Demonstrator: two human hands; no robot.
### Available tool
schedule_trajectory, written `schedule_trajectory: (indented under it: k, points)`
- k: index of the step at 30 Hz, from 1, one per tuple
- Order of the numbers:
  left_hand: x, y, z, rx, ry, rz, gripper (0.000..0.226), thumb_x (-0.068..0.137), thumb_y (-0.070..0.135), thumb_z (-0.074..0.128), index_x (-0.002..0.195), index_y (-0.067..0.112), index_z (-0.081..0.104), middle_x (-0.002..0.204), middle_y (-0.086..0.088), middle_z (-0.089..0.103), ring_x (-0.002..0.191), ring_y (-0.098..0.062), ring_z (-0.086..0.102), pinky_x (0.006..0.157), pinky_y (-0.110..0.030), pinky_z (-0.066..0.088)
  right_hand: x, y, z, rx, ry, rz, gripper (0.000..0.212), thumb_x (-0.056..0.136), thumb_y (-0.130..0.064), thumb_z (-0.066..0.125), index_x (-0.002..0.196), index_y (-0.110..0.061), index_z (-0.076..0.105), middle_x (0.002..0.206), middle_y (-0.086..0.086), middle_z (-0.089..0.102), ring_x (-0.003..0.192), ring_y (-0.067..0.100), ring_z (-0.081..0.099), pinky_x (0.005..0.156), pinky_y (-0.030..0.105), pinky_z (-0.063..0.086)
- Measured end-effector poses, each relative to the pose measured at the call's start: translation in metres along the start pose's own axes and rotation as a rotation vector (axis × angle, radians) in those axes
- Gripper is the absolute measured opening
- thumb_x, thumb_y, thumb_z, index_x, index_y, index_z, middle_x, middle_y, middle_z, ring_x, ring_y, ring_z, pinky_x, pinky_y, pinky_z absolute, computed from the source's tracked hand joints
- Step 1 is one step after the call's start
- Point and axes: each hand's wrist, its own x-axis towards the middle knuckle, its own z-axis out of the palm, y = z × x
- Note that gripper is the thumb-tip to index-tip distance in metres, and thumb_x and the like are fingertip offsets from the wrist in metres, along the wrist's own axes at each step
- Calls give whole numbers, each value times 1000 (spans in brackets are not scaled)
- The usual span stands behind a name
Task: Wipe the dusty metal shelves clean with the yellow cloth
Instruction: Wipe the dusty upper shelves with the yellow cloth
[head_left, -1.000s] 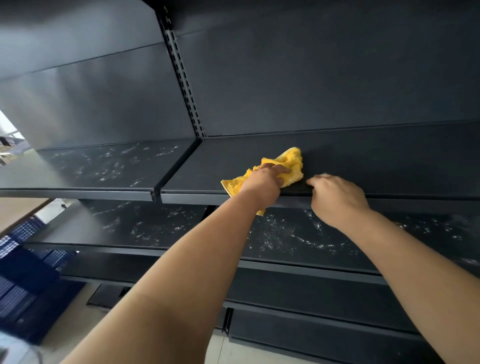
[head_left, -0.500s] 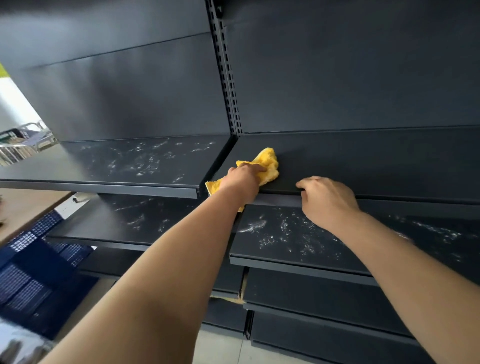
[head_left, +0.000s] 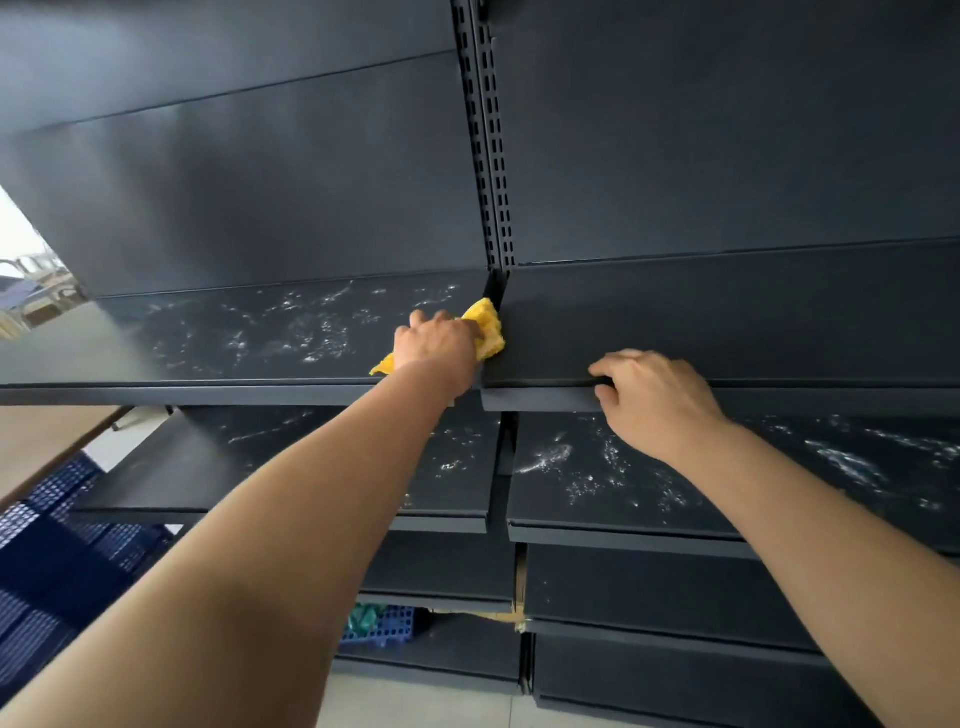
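The person stands close to a dark metal shelving unit with both bare arms stretched up to its top level. The left hand (head_left: 436, 345) lies on a bunched yellow cloth (head_left: 489, 332), its fingers curled over the wad and pressing it down. The cloth sits at the right end of the left top shelf (head_left: 234, 338), hard against the seam where that shelf meets its neighbour, just below the slotted upright (head_left: 485, 130). One corner of the cloth trails out under the wrist towards the shelf's front edge. White dust streaks and specks cover most of the left top shelf to the left of the hand.

The right hand (head_left: 654, 400) holds the front lip of the right top shelf (head_left: 753, 322), fingers hooked over the edge and the thumb tucked below it. That shelf's surface looks even and dark, with no streaks that I can see.

One level down, the lower shelves (head_left: 779, 478) on both sides of the upright carry the same white smears. Plain dark back panels (head_left: 260, 182) rise behind the top level. Blue plastic crates (head_left: 52, 561) stand on the floor at the far left, and a small blue basket (head_left: 387, 623) shows under the lowest shelves.
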Motion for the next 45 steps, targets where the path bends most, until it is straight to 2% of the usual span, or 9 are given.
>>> schedule_trajectory:
  k: [3, 6, 8, 10, 16, 23, 30, 45]
  points:
    - [2, -36, -3, -121, 65, -48, 60, 90, 8, 45, 144, 34, 40, 138, -4, 46, 123, -32, 38, 98, -40, 36, 14, -26, 5, 17, 12, -25, 33, 98, -24, 46, 127, -21, 61, 132, -3, 60, 116, 22, 59, 90, 36, 48]
    - [-2, -47, 3, -192, -61, 37, 49, 99, 27, 40, 144, 45, 33, 151, 2, 35, 133, -31, 30, 104, -45, 32, 28, -52, 11, 33, -1, -45, 33, 98, -26, 45, 127, -21, 60, 132, -2, 60, 116, 23, 59, 90, 37, 48]
    - [-5, -46, 17, -199, -148, 113, 46, 101, 42, 36, 146, 46, 30, 157, 4, 24, 143, -29, 19, 114, -49, 21, 36, -63, 15, 28, -10, -51, 32, 98, -27, 44, 125, -20, 61, 128, -1, 61, 113, 23, 59, 88, 37, 49]
    - [0, -46, 28, -237, -132, 131, 46, 101, 46, 33, 147, 44, 29, 159, 5, 19, 146, -27, 13, 118, -50, 10, 42, -69, 19, 15, -16, -53, 31, 99, -28, 43, 121, -20, 63, 124, 0, 63, 109, 25, 60, 84, 37, 49]
    - [29, -48, 32, -282, -135, 113, 45, 102, 44, 31, 147, 43, 31, 160, 5, 18, 147, -25, 12, 118, -51, 6, 60, -72, 25, 10, -16, -72, 29, 98, -28, 42, 112, -20, 66, 118, -1, 65, 103, 24, 62, 80, 37, 51]
    - [72, -44, 37, -273, -151, 89, 47, 102, 41, 31, 149, 40, 28, 160, 4, 17, 147, -24, 12, 119, -52, 5, 94, -55, 28, 43, -25, -56, 32, 99, -23, 41, 123, -21, 63, 126, -1, 63, 112, 24, 60, 87, 39, 50]
    - [118, -43, 44, -288, -162, 48, 48, 102, 42, 32, 149, 40, 27, 160, 4, 15, 148, -23, 9, 119, -51, 1, 135, -52, 33, 25, -120, -81, 33, 100, -24, 40, 126, -24, 60, 128, -1, 60, 114, 24, 58, 88, 37, 47]
    - [174, -69, 54, -307, -185, 58, 51, 101, 36, 33, 151, 39, 23, 160, 3, 16, 148, -24, 10, 117, -55, -6, 173, -109, 55, 18, -123, -56, 33, 98, -25, 42, 126, -27, 61, 128, -2, 61, 115, 23, 57, 91, 40, 48]
